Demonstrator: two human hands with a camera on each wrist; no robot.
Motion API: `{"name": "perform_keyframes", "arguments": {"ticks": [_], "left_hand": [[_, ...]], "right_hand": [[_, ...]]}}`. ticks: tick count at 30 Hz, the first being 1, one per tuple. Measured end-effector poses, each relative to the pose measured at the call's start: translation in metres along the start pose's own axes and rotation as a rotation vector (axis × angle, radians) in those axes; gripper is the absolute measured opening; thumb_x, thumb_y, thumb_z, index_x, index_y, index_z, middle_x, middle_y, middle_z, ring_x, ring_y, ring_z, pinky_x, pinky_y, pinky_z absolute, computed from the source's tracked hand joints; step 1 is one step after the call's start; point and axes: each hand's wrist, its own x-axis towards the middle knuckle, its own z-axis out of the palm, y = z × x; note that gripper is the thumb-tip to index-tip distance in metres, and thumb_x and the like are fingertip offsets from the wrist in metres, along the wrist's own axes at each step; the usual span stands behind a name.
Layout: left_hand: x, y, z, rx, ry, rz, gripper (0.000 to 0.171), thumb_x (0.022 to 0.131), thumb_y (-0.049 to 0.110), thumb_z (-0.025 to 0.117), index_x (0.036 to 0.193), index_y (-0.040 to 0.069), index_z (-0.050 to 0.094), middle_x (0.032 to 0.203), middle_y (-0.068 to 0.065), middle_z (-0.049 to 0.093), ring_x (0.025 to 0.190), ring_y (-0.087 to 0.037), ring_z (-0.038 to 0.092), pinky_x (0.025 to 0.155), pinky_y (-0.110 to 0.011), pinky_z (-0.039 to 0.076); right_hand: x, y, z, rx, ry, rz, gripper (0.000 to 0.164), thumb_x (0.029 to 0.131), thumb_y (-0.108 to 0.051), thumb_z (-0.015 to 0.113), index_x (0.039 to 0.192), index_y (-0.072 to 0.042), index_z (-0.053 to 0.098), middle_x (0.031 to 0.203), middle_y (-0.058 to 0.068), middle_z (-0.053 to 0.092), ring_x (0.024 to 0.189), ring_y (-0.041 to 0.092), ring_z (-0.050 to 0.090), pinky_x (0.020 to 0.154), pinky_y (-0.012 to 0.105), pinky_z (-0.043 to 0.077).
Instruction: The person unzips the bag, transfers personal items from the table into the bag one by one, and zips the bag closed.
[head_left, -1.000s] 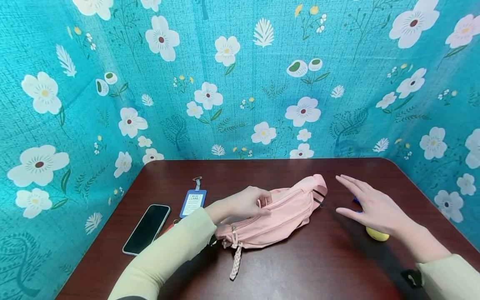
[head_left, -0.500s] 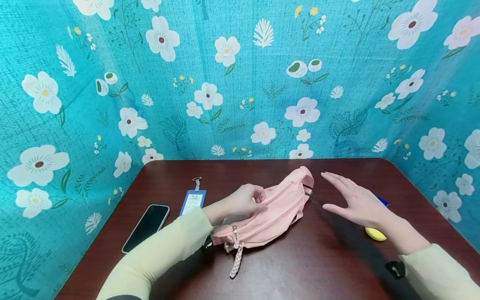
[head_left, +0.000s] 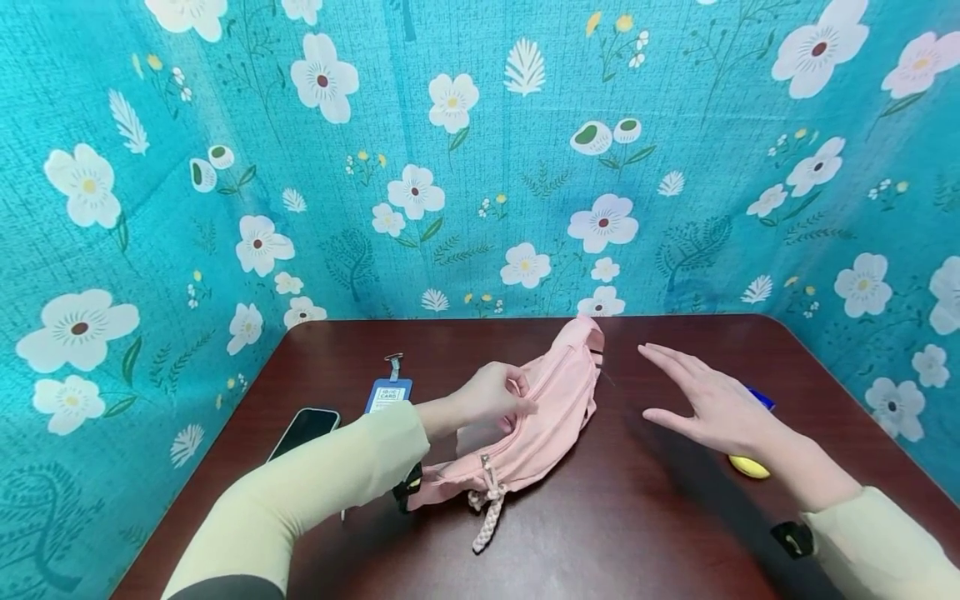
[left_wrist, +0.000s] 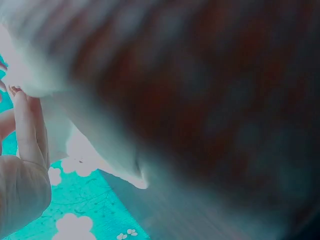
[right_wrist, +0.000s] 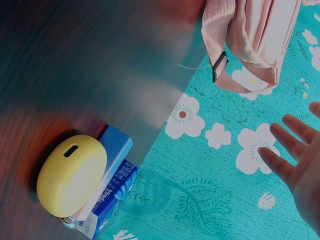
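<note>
A pink waist bag stands slanted at the middle of the table, its strap end towards the back edge. My left hand pinches the bag's upper edge by the zip. A braided zip pull hangs from the near end. In the left wrist view, blurred fabric covers much of the frame, with the left hand at the left edge. My right hand hovers right of the bag, fingers extended, holding nothing. The right wrist view has the bag's strap buckle apart from the right hand.
A phone and a blue card holder lie on the left, partly behind the left sleeve. Under the right arm are a yellow rounded case, a blue box and a blue tissue pack. A flowered curtain surrounds the table.
The bag's strap end has swung left and towards the back while the left hand keeps its pinch. My right hand moved left at first, then stayed nearly still.
</note>
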Motion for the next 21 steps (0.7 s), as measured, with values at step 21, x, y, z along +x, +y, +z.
{"name": "perform_keyframes", "arguments": {"ticks": [21], "left_hand": [[-0.016,0.006,-0.009,0.390,0.007,0.034,0.027,0.074,0.032,0.083,0.087,0.016,0.065,0.074,0.005,0.062,0.065,-0.009,0.055,0.060,-0.026,0.044]], "right_hand": [[-0.009,0.000,-0.001,-0.014,0.008,0.018,0.084,0.082,-0.044,0.075,0.151,-0.019,0.034,0.144,0.016,0.043,0.125,0.038,0.045,0.085,0.060,0.047]]}}
